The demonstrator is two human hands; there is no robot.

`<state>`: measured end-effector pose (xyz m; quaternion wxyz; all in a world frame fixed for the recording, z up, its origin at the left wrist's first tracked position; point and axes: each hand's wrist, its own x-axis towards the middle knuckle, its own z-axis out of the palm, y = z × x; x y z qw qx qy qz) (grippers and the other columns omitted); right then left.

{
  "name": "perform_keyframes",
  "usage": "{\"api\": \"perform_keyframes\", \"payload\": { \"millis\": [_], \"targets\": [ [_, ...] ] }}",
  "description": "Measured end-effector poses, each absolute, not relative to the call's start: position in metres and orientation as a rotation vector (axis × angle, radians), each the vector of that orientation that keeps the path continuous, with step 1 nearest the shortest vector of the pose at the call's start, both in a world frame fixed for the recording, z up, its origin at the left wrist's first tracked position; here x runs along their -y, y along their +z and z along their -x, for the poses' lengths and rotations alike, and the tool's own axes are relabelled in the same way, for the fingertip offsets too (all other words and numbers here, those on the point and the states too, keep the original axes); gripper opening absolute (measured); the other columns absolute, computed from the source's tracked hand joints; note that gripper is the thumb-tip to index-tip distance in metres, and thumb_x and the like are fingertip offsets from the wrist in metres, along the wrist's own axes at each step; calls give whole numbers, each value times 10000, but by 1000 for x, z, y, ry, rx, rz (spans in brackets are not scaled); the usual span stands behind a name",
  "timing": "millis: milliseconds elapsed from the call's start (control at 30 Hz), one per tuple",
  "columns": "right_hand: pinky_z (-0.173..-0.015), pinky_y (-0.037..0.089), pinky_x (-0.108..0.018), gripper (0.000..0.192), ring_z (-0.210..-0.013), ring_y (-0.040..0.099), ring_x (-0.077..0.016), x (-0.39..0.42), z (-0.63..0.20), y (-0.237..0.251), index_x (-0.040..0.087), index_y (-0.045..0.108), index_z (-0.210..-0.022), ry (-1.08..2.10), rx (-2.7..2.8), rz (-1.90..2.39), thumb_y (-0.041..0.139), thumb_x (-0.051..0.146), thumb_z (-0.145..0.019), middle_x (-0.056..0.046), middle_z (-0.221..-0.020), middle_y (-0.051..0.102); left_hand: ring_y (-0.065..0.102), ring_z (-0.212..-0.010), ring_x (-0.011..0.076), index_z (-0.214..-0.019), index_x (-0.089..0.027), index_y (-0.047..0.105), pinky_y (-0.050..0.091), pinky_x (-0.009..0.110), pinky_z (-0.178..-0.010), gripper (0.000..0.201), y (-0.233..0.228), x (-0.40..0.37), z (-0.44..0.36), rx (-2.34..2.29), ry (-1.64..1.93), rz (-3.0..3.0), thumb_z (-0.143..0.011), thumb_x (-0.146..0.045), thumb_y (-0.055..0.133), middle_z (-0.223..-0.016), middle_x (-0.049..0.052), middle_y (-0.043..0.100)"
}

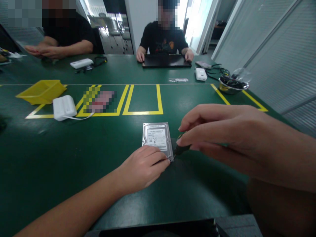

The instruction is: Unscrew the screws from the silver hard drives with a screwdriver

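Only 1 view exists, from a camera worn on the person's head, looking forward and down across the green table (pixel 103 138). It sits close above the hard drive (pixel 157 136), which lies just below the frame's centre. Beyond the hard drive the view reaches the far table edge, where 2 other people sit facing the camera.
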<state>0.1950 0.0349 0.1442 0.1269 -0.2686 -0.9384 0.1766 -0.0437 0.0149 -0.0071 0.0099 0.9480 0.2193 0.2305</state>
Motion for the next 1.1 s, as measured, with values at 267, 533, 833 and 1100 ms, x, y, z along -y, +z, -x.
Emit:
{"api": "perform_keyframes", "payload": {
  "millis": [267, 533, 833, 1100],
  "targets": [
    [-783, 454, -219, 251, -918, 620, -121, -35, -195, 144, 197, 674, -1092, 461, 2729, 744, 484, 133, -940, -32, -1081, 678, 646, -962, 222, -1143, -151, 663, 569, 397, -848, 236, -8, -15, 45, -686, 697, -2956, -931, -170, 560, -1017, 97, 697],
    [-734, 440, -204, 247, -868, 594, -110, -34, -196, 146, 214, 688, -1051, 560, 2742, 787, 506, 124, -910, -35, -1124, 637, 647, -977, 226, -1159, -153, 656, 567, 404, -869, 248, -8, -15, 45, -681, 702, -2949, -929, -167, 564, -1033, 97, 698],
    [-720, 439, -225, 208, -854, 608, -122, -34, -195, 145, 200, 690, -1021, 527, 2734, 788, 494, 196, -953, -43, -1049, 670, 633, -979, 231, -1150, -146, 661, 567, 411, -867, 239, -8, -15, 45, -681, 673, -2951, -935, -176, 560, -1052, 98, 695],
    [-793, 476, -180, 292, -926, 661, -109, -33, -195, 147, 181, 706, -1007, 491, 2735, 732, 475, 39, -899, -22, -1085, 715, 636, -965, 231, -1138, -138, 664, 569, 406, -840, 230, -9, -16, 45, -670, 675, -2951, -929, -167, 571, -1041, 93, 693]
  ]
}}
